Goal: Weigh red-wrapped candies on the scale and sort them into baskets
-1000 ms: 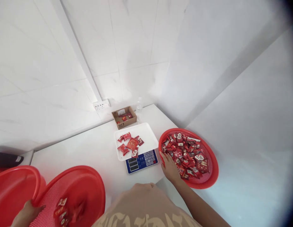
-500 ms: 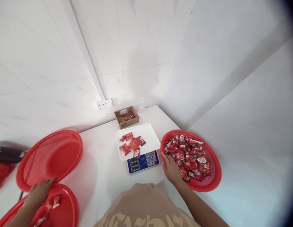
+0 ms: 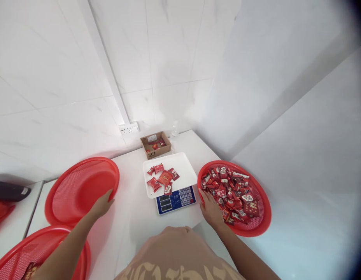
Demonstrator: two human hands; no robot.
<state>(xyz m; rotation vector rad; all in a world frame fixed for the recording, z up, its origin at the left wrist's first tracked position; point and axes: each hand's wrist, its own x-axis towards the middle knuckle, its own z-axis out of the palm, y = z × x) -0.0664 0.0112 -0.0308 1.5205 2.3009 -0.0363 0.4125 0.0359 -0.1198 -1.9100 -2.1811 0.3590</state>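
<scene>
My left hand (image 3: pixel 103 204) is closed on the right rim of a red plastic basket (image 3: pixel 56 194), in which I see no packets. At the right, my right hand (image 3: pixel 211 209) grips the near-left rim of another red basket (image 3: pixel 263 223), its fingers over the edge. That basket holds many small red wrapped packets (image 3: pixel 231 192). Between my hands stands a blue digital scale (image 3: pixel 176 201) with a white tray (image 3: pixel 182 171) on top. Several red packets (image 3: pixel 165 177) lie on the tray.
Behind the tray is a small cardboard box (image 3: pixel 156 144) with a few red packets in it, beside a clear bottle (image 3: pixel 175 129). A third red basket (image 3: pixel 81 268) sits under my left forearm. A dark cylindrical object (image 3: pixel 11 191) lies far left. Walls enclose the back and right.
My left hand has moved from the near-left basket to the rim of the one behind it. That rear basket has shifted right, toward the scale. My right hand stays on its basket.
</scene>
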